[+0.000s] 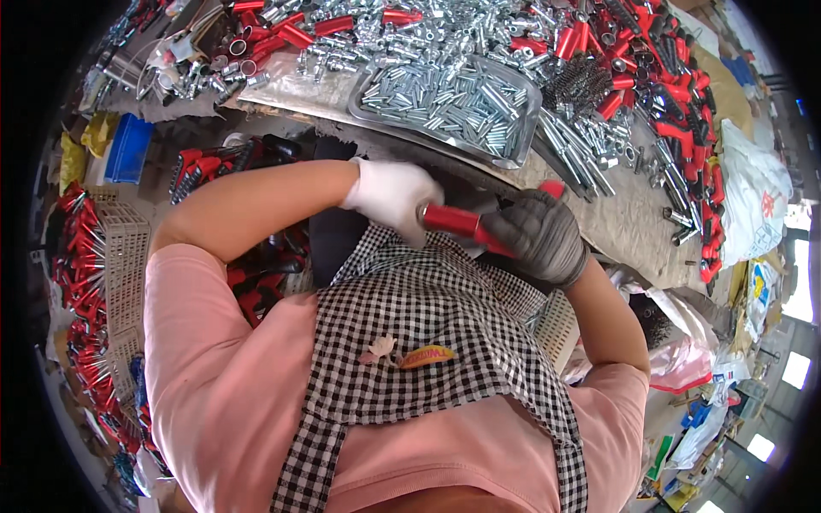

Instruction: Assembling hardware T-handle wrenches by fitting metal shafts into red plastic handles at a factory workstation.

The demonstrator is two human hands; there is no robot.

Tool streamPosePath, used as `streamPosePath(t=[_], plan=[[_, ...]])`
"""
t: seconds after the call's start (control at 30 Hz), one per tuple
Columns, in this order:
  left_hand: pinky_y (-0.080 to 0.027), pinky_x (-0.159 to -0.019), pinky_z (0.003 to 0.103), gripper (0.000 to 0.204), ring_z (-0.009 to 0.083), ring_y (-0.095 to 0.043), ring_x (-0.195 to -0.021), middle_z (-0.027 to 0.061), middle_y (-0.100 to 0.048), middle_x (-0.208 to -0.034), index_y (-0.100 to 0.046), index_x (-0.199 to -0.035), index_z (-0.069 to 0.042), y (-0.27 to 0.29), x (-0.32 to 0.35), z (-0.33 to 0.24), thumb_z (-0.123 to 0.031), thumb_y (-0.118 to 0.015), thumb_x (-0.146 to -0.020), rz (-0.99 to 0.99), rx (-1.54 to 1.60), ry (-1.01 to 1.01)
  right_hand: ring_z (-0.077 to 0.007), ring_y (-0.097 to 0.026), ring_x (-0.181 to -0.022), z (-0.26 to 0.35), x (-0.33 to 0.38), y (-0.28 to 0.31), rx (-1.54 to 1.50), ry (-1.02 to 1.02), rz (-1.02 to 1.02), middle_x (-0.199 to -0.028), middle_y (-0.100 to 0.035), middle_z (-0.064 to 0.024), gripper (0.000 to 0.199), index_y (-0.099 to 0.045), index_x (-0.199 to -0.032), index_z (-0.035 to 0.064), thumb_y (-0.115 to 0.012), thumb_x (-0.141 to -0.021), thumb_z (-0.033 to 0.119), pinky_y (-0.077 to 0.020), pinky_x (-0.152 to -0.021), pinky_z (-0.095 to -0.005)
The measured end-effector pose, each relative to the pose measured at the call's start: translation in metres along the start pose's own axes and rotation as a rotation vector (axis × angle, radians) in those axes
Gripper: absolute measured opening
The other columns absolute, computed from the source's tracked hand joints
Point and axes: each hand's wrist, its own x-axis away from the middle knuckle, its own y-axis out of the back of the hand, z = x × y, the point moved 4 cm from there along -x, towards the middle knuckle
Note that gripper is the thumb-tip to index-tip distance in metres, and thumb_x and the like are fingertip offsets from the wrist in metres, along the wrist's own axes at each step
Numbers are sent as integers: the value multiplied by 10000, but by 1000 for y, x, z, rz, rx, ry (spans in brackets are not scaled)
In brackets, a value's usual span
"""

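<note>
In front of my apron, a red metal tube [451, 220] with a metal-rimmed end lies across between my hands. My right hand [547, 235], in a grey glove, is closed round its right part; more red shows below and above the fingers, and I cannot tell if it is all one piece. My left hand [395, 197], in a white glove and slightly blurred, is curled at the tube's left end with the thumb below. Beyond them, a metal tray [357, 101] heaped with short silvery pins stands at the bench's near edge.
Loose metal fittings [445, 21] and red tubes pile up behind the tray. Long metal rods [575, 152] lie to its right, beside red-and-black handles [676, 128]. On the left stand a plastic crate [124, 256], many red tools [81, 316] and a blue bin [128, 147].
</note>
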Motion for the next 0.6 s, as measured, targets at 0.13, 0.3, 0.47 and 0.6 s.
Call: streamPosePath(t=[0.13,0.3,0.47,0.6], plan=[[-509,-578,464,185,354,-657,-638,172,-651,-697,-633,-840,-48,-18,2,7,-203,-659,-742,-177,-349,169,-202,-646,-754,-20,16,-48,-985,-463,68,-930,-658,-86,417,-619,-1121,26,-713,-732,146,-533,-673,-333],[-489,-502,442,86,322,-628,-547,119,-578,-579,-621,-770,-79,30,6,-4,-158,-611,-735,-697,-843,-84,-122,-619,-780,-4,6,-63,-1948,-546,-41,-996,-669,-71,422,-611,-1106,-7,-713,-740,179,-513,-704,-243],[-483,-696,422,233,349,-599,-771,138,-614,-840,-611,-982,-16,76,39,-32,-24,-580,-751,-1418,-827,-153,-226,-685,-874,5,-11,-40,-1212,-535,-440,-969,-692,-79,647,-524,-1294,24,-770,-699,81,-548,-798,-346],[-481,-873,438,337,301,-594,-859,151,-624,-996,-543,-1072,29,68,50,13,-256,-597,-902,-1276,58,-269,-282,-685,-744,9,-17,-28,-6,-46,-605,-927,-689,-107,628,-537,-1277,47,-809,-720,151,-534,-609,-374]])
